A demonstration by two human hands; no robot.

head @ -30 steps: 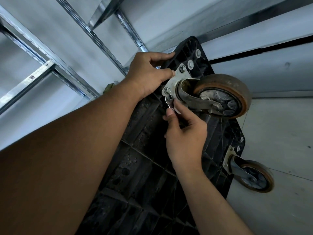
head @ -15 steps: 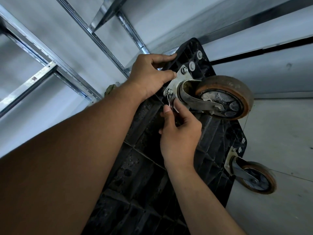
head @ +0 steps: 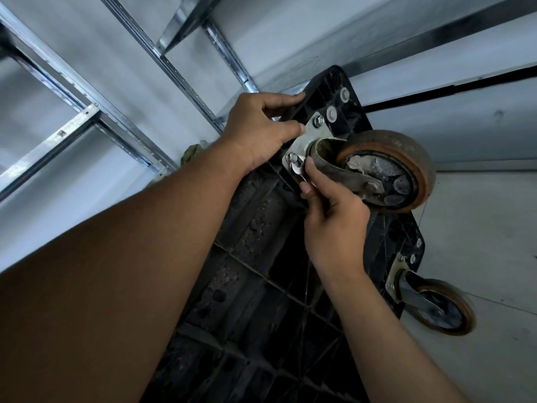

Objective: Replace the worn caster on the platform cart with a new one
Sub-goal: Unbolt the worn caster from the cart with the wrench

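At the lower-left corner of the mounting plate (head: pixel 308 138) of the worn caster (head: pixel 386 170), a small wrench (head: pixel 297 170) sits with its head on a nut (head: pixel 290 157). The right hand (head: pixel 334 222), just below the plate, pinches the wrench handle between thumb and curled fingers. The left hand (head: pixel 258 132), left of the plate, is clamped round the edge of the platform cart (head: pixel 247 257), its thumb touching the plate's rim. The cart stands tipped on edge with its ribbed underside facing the camera, and the caster is bolted on near the top corner, its wheel grimy and chipped.

Judging by that wheel, the step in hand is unbolting the old caster, though which way the nut is being turned cannot be told. A second bolt (head: pixel 318 120) sits at the plate's upper corner; the corners behind the fork are hidden. The next move likely calls for short wrench swings in the tight space beside the fork, with the left hand steadying cart and plate.
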